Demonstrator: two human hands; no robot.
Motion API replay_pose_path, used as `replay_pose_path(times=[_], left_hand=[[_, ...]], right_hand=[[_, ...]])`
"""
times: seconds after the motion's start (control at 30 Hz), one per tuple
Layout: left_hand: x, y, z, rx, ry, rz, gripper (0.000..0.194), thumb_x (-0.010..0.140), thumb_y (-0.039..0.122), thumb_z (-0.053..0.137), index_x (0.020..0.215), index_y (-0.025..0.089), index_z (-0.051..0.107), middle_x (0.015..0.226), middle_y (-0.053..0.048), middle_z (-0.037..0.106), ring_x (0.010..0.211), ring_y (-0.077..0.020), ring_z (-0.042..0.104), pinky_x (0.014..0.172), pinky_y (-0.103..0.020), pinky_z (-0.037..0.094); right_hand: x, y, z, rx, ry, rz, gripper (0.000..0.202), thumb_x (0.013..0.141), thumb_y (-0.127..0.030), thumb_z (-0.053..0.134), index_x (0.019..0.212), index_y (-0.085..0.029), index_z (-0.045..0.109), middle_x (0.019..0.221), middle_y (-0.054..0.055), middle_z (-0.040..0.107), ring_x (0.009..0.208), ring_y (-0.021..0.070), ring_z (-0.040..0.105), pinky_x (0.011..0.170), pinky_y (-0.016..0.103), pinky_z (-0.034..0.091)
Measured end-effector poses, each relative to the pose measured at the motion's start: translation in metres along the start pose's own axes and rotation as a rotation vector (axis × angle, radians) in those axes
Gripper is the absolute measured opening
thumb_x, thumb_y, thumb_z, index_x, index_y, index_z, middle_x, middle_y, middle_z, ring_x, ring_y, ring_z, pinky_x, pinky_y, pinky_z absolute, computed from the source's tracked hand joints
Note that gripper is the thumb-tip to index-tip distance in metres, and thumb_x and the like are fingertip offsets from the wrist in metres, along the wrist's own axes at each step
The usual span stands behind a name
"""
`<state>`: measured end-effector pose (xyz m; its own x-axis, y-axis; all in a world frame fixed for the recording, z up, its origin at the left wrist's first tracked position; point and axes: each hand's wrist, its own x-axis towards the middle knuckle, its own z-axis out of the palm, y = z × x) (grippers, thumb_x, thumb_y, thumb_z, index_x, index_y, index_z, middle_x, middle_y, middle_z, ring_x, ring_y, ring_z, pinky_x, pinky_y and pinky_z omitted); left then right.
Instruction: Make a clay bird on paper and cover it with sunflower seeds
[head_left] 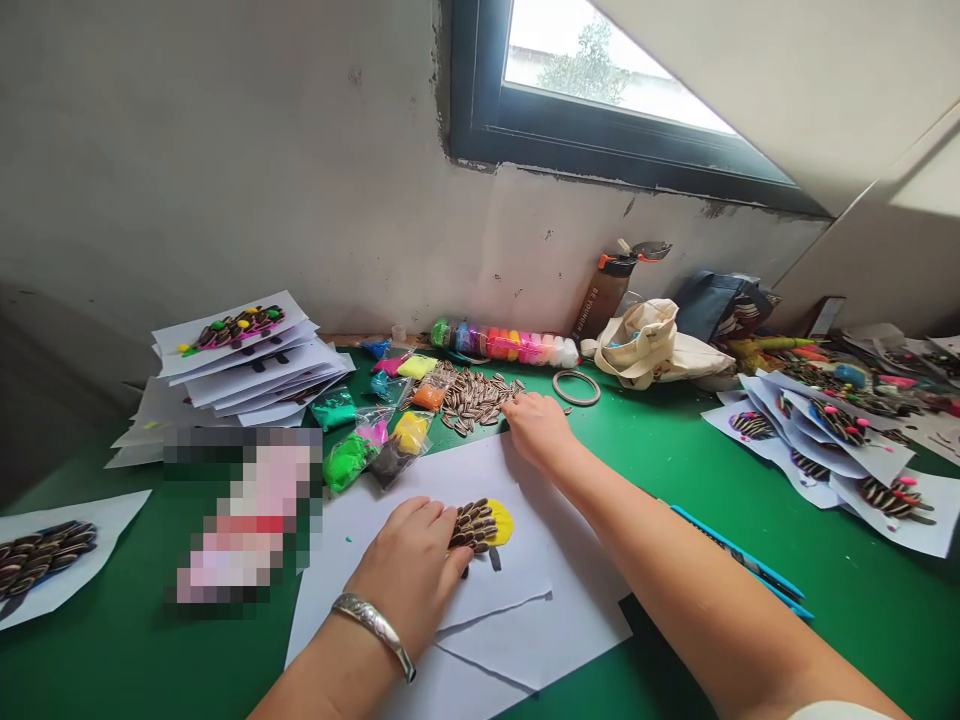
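My left hand (411, 550), wearing a silver bangle (373, 627), lies over a sheet of white paper (517, 595) with its thumb apart from the fingers. Under and beside it is a hedgehog-like picture with overlapping striped sunflower seeds (471, 527), a yellow clay piece (501, 522) and a dark foot-like piece (494, 558). The hand covers the picture's left part. Farther back, my right hand (541, 430) has its fingers curled together at the near right edge of a pile of loose sunflower seeds (474, 398). What its fingertips hold, if anything, is hidden.
Bags of coloured clay (349, 460) lie left of the pile. Stacked finished pictures (247, 375) stand at left, more pictures (832, 440) at right. Behind are a clay tube pack (517, 345), a bottle (601, 295) and a cloth bag (645, 345). A blue pen (742, 565) lies beside my right forearm.
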<state>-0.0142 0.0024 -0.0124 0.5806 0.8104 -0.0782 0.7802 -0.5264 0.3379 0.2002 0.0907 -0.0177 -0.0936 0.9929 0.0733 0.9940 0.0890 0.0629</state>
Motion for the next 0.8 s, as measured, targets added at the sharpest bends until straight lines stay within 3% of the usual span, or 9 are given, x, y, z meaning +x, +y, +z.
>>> replay_pose_path(times=[0.17, 0.27, 0.37, 0.63, 0.8], left_hand=[[0.001, 0.0, 0.0, 0.016, 0.002, 0.007, 0.022, 0.091, 0.023, 0.05, 0.102, 0.014, 0.066, 0.103, -0.012, 0.067, 0.107, -0.03, 0.056, 0.094, -0.045, 0.045], [0.001, 0.001, 0.001, 0.017, -0.002, 0.005, 0.024, 0.091, 0.024, 0.051, 0.105, 0.012, 0.066, 0.106, -0.013, 0.067, 0.109, -0.0307, 0.056, 0.096, -0.045, 0.044], [0.001, 0.001, 0.001, 0.03, -0.02, -0.003, 0.026, 0.091, 0.025, 0.051, 0.107, 0.011, 0.065, 0.107, -0.014, 0.067, 0.109, -0.0309, 0.055, 0.097, -0.046, 0.043], [0.001, 0.0, 0.0, 0.034, -0.015, 0.009, 0.026, 0.09, 0.025, 0.052, 0.107, 0.011, 0.066, 0.105, -0.013, 0.067, 0.106, -0.0303, 0.057, 0.095, -0.046, 0.045], [0.001, -0.001, 0.003, 0.023, 0.003, 0.01, 0.025, 0.09, 0.025, 0.054, 0.106, 0.012, 0.066, 0.104, -0.013, 0.067, 0.106, -0.0308, 0.057, 0.095, -0.046, 0.045]], right_hand=[[-0.058, 0.001, -0.006, 0.144, 0.09, -0.007, 0.019, 0.09, -0.01, 0.043, 0.095, -0.017, 0.061, 0.089, 0.006, 0.065, 0.083, 0.0159, 0.058, 0.072, 0.024, 0.041], [-0.102, -0.011, -0.007, 0.698, 0.172, -0.164, 0.015, 0.089, -0.011, 0.049, 0.09, -0.02, 0.06, 0.081, 0.0, 0.064, 0.073, 0.0114, 0.056, 0.067, 0.02, 0.042], [-0.126, -0.023, 0.0, 0.895, 0.136, -0.196, 0.017, 0.085, -0.007, 0.05, 0.083, -0.02, 0.062, 0.076, -0.001, 0.063, 0.07, 0.012, 0.055, 0.065, 0.022, 0.042], [-0.124, -0.027, 0.013, 0.914, 0.074, -0.266, 0.03, 0.073, 0.006, 0.053, 0.085, -0.019, 0.065, 0.081, 0.003, 0.062, 0.078, 0.0152, 0.056, 0.068, 0.023, 0.043], [-0.125, -0.028, 0.014, 0.867, 0.073, -0.272, 0.03, 0.075, 0.006, 0.055, 0.085, -0.02, 0.067, 0.084, 0.003, 0.063, 0.081, 0.0161, 0.056, 0.072, 0.025, 0.043]])
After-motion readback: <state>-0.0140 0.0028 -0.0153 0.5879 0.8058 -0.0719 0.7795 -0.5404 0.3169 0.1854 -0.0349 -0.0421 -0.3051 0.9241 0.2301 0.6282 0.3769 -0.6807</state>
